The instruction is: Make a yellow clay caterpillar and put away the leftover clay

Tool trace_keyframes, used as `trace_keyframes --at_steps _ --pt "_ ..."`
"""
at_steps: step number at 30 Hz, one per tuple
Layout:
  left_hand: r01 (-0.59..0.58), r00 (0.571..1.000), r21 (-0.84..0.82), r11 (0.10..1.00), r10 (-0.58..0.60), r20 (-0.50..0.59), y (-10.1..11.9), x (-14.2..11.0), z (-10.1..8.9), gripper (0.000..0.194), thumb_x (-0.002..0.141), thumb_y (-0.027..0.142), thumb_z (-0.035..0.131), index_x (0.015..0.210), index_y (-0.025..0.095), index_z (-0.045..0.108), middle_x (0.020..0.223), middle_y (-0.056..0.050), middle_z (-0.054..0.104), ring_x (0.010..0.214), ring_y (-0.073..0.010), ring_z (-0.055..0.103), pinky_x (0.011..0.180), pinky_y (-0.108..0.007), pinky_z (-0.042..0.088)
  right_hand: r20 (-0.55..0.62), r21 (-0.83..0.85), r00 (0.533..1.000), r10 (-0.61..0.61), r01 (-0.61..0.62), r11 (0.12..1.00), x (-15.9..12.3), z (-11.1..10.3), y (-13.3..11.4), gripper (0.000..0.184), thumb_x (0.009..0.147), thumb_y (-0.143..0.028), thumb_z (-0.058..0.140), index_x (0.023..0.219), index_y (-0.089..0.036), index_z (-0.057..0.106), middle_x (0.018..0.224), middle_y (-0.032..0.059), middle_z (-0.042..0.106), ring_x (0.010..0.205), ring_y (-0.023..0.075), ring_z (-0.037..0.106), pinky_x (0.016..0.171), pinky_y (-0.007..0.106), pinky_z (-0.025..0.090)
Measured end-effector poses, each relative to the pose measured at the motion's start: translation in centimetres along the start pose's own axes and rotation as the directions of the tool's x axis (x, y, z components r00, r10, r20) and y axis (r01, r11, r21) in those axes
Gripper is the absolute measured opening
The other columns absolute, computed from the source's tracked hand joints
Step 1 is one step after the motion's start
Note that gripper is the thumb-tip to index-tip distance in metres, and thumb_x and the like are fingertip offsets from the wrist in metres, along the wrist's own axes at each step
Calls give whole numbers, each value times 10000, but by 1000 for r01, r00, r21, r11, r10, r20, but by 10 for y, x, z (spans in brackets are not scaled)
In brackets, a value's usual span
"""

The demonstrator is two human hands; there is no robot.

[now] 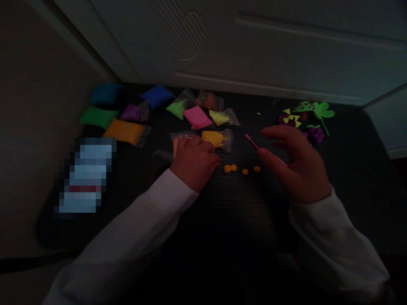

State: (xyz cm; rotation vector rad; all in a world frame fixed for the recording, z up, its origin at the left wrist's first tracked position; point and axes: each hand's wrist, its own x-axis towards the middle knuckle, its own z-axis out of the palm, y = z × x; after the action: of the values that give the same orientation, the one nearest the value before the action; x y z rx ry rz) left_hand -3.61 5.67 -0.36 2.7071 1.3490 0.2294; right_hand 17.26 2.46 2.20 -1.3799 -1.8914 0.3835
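Pink stick (251,140) is held in the bent right hand (300,167), center right. Left hand (194,163) curls mid-frame; can't tell its grip.

the left hand (194,164) covers much of the peach bag (176,146), and its fingertips are turned out of sight, so whether they grip anything cannot be told. the thumb of the right hand (302,169) hides the middle of the pink stick (253,142); its far end is lost in the palm. behind those fingers, the purple clay pieces (314,134) are partly covered. blocky blurring makes the phone (90,169) unreadable. dark marks on the small orange balls (233,167) are too tiny to make out. the bottom edge cuts off the left sleeve (133,228).
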Motion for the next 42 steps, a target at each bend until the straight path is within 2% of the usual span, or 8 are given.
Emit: trace_keyframes --at_steps 7,13,15,18,21,23,33,42 --pt "7 1000 -13 1000 -8 -8 3 2 0 193 795 252 499 739 193 673 812 -50 649 878 -261 498 751 -444 308 6 -14 1000 -6 6 1000 1 0 0 330 744 -216 589 1071 -225 546 1077 66 557 1026 230 523 831 402 475" --pt "80 990 -457 886 -125 -70 2 5 -18 148 747 273 561 784 176 667 828 -27 634 828 -180 541 779 -353 375 -3 -55 996 -85 85 995 0 1 -6 262 751 -197 585 1013 -207 586 1035 67 593 1010 209 543 877 382 444" --pt "117 982 -668 735 -184 -31 4 4 -22 147 735 281 580 772 162 658 783 -9 624 754 -136 550 731 -292 403 -2 -54 994 -113 113 992 -2 2 -12 243 756 -195 582 998 -203 594 1026 63 605 984 196 559 872 369 444" --pt "210 969 -912 353 -199 147 9 2 -23 148 713 293 610 774 166 654 721 17 619 636 -91 539 611 -225 415 9 -34 983 -183 183 982 -6 4 -20 233 745 -189 599 978 -197 600 988 59 629 929 177 584 825 343 466" --pt "263 950 -965 19 -182 255 14 0 -21 98 676 253 651 736 176 659 717 29 637 656 -82 554 625 -203 429 -1 -15 963 -269 269 963 -8 6 -24 227 718 -153 622 942 -190 606 919 55 655 857 168 606 793 346 476" --pt "269 943 -959 -86 -180 281 17 0 -20 56 659 219 664 700 181 662 728 31 650 692 -86 569 672 -207 440 -15 -1 955 -297 297 955 -8 7 -25 235 706 -130 626 928 -205 606 886 44 664 822 169 613 785 362 475" --pt "344 924 -939 -22 -168 342 18 -2 -19 124 656 277 656 727 178 681 772 -15 674 739 -145 594 710 -278 470 27 -16 948 -319 319 948 -10 10 -22 308 719 -121 598 982 -282 582 880 7 677 794 176 623 784 406 448" --pt "376 906 -920 -115 -161 390 20 -1 -16 106 646 266 669 696 173 669 723 8 655 684 -111 573 686 -251 454 18 -57 942 -335 335 940 -10 12 -22 248 694 -107 606 906 -235 587 857 22 672 775 177 610 790 411 435"
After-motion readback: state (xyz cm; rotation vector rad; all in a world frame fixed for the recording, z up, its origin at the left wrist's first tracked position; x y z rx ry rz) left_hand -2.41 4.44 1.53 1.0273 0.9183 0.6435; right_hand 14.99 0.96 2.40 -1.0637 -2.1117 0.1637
